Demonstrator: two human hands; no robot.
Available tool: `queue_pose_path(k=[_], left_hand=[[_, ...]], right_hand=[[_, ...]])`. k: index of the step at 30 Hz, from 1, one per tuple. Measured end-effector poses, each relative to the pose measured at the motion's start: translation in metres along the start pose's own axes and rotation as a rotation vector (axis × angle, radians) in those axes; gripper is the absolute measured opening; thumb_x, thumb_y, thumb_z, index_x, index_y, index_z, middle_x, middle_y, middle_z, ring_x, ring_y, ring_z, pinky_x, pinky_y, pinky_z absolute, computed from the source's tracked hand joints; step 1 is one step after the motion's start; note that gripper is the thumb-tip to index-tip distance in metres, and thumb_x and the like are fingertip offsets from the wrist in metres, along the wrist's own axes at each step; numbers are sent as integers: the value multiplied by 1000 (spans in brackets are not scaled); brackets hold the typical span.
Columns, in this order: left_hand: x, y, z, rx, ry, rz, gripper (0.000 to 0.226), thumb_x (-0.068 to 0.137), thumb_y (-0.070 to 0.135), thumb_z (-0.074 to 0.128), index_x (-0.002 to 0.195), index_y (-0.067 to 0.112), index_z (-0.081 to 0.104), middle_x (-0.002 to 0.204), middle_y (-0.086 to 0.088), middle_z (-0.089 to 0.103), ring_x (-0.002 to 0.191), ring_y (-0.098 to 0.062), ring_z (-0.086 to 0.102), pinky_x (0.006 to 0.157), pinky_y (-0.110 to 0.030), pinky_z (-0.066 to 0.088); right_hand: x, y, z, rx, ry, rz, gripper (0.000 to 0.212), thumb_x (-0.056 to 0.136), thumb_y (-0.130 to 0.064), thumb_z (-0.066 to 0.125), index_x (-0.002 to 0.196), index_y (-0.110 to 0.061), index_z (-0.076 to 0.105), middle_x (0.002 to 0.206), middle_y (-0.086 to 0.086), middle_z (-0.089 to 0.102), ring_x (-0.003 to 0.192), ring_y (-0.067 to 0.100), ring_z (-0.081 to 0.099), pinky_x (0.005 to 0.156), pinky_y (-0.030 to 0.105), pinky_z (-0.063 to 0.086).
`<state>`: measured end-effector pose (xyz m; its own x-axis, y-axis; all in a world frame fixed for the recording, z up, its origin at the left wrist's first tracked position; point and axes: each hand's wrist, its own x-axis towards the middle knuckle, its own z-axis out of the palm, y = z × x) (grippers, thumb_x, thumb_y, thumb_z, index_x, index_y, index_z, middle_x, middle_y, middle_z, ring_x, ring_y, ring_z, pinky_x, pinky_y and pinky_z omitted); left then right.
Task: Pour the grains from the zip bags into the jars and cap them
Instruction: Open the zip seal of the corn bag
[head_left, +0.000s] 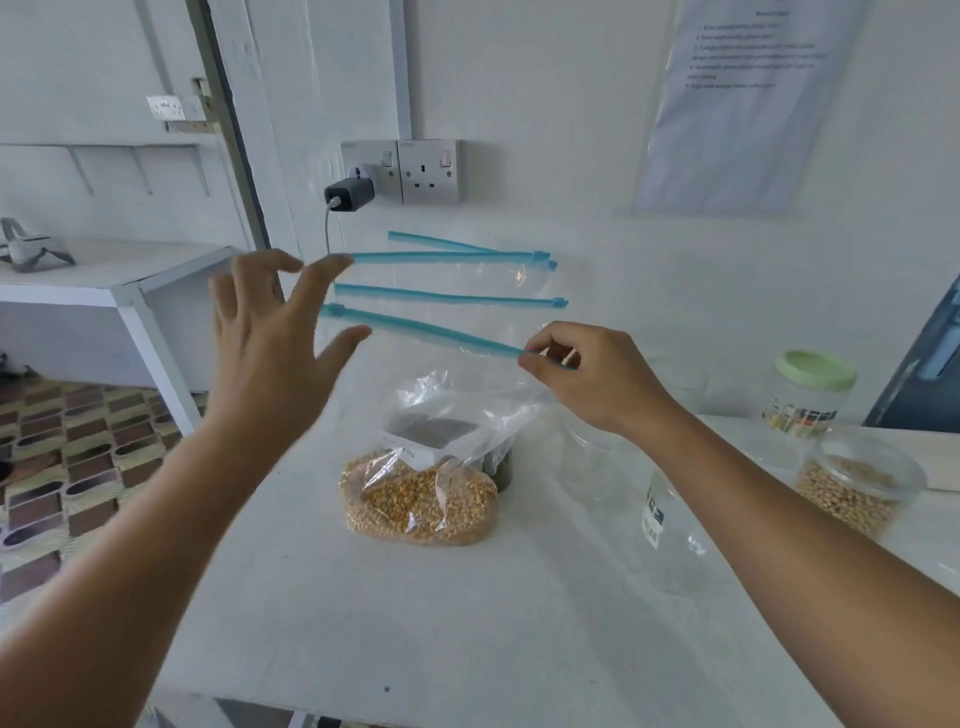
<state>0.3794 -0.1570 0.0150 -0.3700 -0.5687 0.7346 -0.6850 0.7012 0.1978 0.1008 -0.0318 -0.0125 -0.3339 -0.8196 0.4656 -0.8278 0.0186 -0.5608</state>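
Jars (670, 525) crowding table's (363, 613) right

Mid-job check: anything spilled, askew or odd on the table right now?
No spill shows. The grain bag sits intact on the table, its blue zip strip pinched by the right hand. One clear jar appears to lie on its side.

So all you can see of the person is two bare forearms coming in from the bottom corners, no sleeves anywhere in view. No watch, bracelet or rings on the left hand (270, 338) or the right hand (587, 379), and no gloves either. Fingernails look short and plain, nothing painted as far as I can tell.
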Motion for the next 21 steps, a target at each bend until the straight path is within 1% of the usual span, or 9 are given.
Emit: queue_pose_path(k=[3,5,7,8,12,15,17,18,21], left_hand=[[-21,38,2,-131,-112,-136,45,98,59,57,118,21,69,117,-7,55,113,-25,51,98,-37,39],[-24,54,7,-330,-290,-293,59,96,73,45,95,23,77,94,4,62,87,-14,58,88,-34,46],[-19,63,12,-563,-375,-492,62,94,75,44,85,24,78,78,14,57,75,-8,54,72,-26,43],[-15,65,15,-656,-380,-568,62,92,75,46,84,23,78,80,13,57,77,-10,54,70,-26,41],[-3,69,20,-856,-313,-704,59,86,75,60,83,19,78,100,6,69,90,-10,57,86,-37,40],[3,72,17,-851,-306,-720,46,88,61,71,84,16,78,88,9,64,81,-8,53,70,-25,40],[7,72,15,-817,-324,-742,31,91,45,77,82,15,78,74,6,55,67,-12,46,61,-23,35],[9,72,14,-807,-334,-756,25,91,36,78,78,15,76,69,1,49,62,-15,40,58,-24,33],[11,73,7,-802,-352,-774,18,92,22,76,76,15,71,71,-4,48,65,-18,37,58,-27,36]], right_hand=[[0,-8,-1,25,-26,-6,14,95,-47,68,87,-37,74,83,-21,70,79,-3,60,90,43,55],[-2,-13,-1,58,-40,-11,13,96,-43,70,90,-33,76,84,-18,72,78,-4,60,80,34,56],[-6,-18,-2,76,-42,-30,13,96,-40,71,92,-30,77,84,-18,72,76,-4,61,73,28,53],[-8,-20,-2,87,-44,-38,12,95,-39,72,92,-28,78,83,-18,71,74,-5,61,70,25,51],[-17,-33,-3,103,-80,-81,10,94,-33,75,95,-24,79,78,-21,67,69,-6,61,66,14,45],[-24,-45,-2,75,-98,-154,11,92,-32,78,94,-22,81,79,-18,69,71,0,62,69,7,43],[-27,-52,1,75,-114,-176,9,92,-34,78,92,-25,80,80,-18,69,74,4,64,72,11,47],[-28,-55,3,85,-119,-182,9,91,-35,78,91,-26,80,79,-18,69,74,5,64,72,20,53],[-29,-61,5,145,-145,-144,14,92,-38,77,91,-25,80,78,-17,72,71,6,67,72,35,60]])
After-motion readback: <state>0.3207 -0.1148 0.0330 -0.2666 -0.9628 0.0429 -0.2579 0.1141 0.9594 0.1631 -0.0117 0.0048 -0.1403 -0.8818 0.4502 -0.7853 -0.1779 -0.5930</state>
